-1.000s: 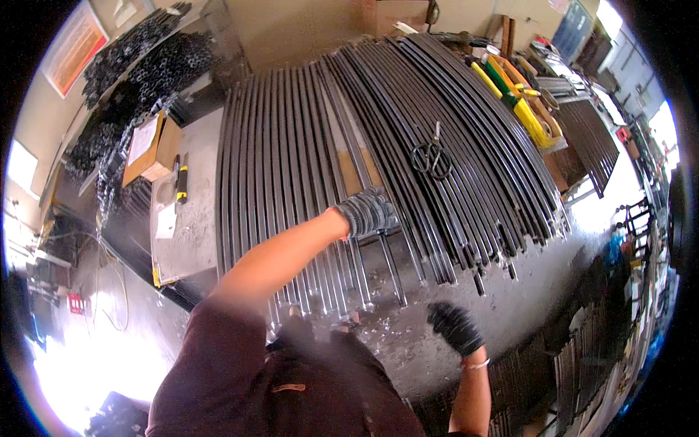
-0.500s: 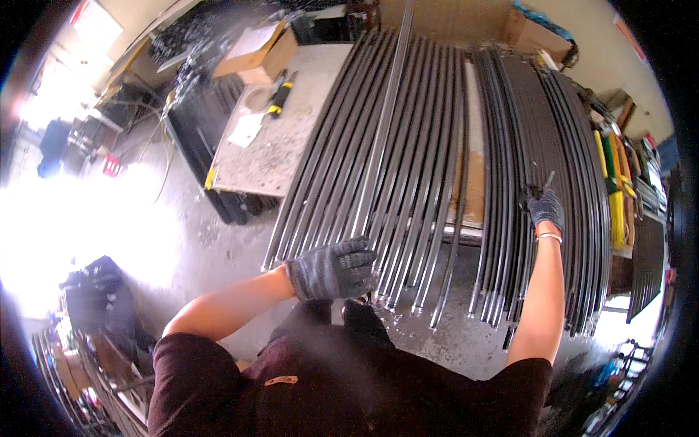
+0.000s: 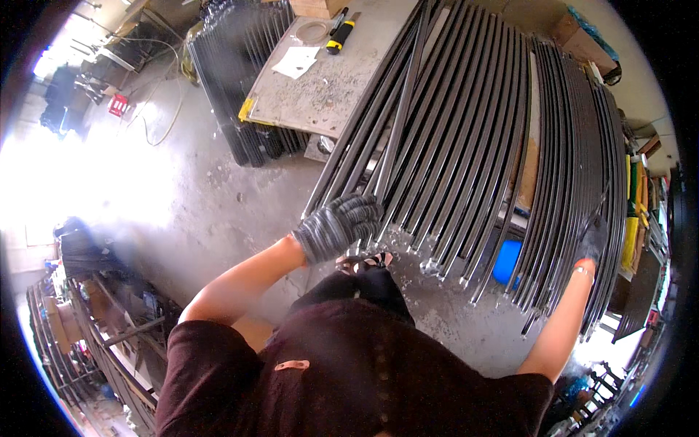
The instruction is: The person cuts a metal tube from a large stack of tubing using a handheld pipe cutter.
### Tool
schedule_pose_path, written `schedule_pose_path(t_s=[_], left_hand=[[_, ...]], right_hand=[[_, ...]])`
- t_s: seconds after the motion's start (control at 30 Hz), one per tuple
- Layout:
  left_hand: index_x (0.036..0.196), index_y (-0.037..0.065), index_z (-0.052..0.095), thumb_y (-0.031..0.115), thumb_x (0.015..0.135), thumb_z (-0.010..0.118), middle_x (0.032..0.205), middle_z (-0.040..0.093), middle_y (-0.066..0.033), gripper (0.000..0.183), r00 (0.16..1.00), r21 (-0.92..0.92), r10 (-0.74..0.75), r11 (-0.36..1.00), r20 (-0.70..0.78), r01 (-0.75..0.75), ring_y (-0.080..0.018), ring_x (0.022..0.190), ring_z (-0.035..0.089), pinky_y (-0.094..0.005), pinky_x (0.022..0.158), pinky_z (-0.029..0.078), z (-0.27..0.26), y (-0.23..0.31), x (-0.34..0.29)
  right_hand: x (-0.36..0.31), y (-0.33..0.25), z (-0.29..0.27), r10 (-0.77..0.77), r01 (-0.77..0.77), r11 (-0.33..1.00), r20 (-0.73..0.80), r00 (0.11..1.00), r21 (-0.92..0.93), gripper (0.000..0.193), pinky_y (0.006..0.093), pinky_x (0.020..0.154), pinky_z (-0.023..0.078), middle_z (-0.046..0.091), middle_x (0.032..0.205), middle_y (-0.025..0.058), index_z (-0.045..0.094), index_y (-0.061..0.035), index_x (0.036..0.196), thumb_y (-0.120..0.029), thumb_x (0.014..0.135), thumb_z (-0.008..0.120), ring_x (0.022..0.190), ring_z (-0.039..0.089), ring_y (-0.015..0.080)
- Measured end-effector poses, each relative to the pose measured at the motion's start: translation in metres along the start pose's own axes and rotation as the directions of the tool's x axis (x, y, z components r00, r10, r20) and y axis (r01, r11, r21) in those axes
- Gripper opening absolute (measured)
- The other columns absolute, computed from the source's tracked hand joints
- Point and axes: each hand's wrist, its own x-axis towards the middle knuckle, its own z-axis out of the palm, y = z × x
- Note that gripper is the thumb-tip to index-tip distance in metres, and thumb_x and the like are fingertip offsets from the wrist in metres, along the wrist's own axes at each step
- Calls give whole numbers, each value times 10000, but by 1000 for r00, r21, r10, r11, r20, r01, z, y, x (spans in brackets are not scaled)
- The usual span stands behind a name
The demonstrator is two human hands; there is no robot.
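Long dark metal tubes point(image 3: 459, 138) lie side by side on a table, their near ends sticking out past its edge. One tube point(image 3: 403, 109) crosses the others at a slant on the left. My left hand point(image 3: 338, 227), in a grey striped knit glove, has its fingers curled over the near end of this tube. Further right is a tighter row of thinner dark tubes point(image 3: 564, 175). My right hand point(image 3: 593, 239), also gloved, reaches over that row's right side with its fingers closed. Something thin and dark sticks up from it; its kind is unclear.
Left of the tubes, the speckled tabletop point(image 3: 313, 95) carries a yellow-and-black utility knife point(image 3: 341, 36), white paper point(image 3: 296, 62) and a tape roll point(image 3: 312, 31). Dark panels point(image 3: 244, 95) stand beside the table. Something blue point(image 3: 507, 262) shows below the tubes. Metal racks point(image 3: 109, 342) stand at lower left.
The slanted tube has shifted left over the leftmost tubes, with my left hand at its end. My right hand has moved right across the thinner tubes. The view has turned and shifted.
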Motion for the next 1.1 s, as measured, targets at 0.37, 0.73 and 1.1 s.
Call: schedule_pose_path(t_s=[0.37,0.73,1.1], left_hand=[[1077,52,546,251,709,631,1293,411,-199,427,845,-43,-448,889,-293,457,-383,1228,359,-491,1035,258,18,32,-29],[1130,42,494,167,687,774,1048,536,-41,538,333,-968,-911,-249,244,29,-165,932,506,-305,799,442,87,61,-69],[1071,13,567,45,771,651,875,630,-72,313,313,-883,-838,-470,448,4,-184,807,578,-319,685,485,145,64,-33]], right_hand=[[-300,-52,12,228,-503,741,538,811,444,171,251,584,448,543,802,-12,549,-131,1034,-241,931,468,665,506,110],[-364,-103,114,-3,-34,999,901,434,19,337,385,750,505,529,1174,50,514,-79,1173,-306,966,376,954,542,167],[-314,-130,134,334,-600,741,941,-59,-301,360,261,608,472,608,909,41,550,-58,1070,-360,955,391,723,570,132]])
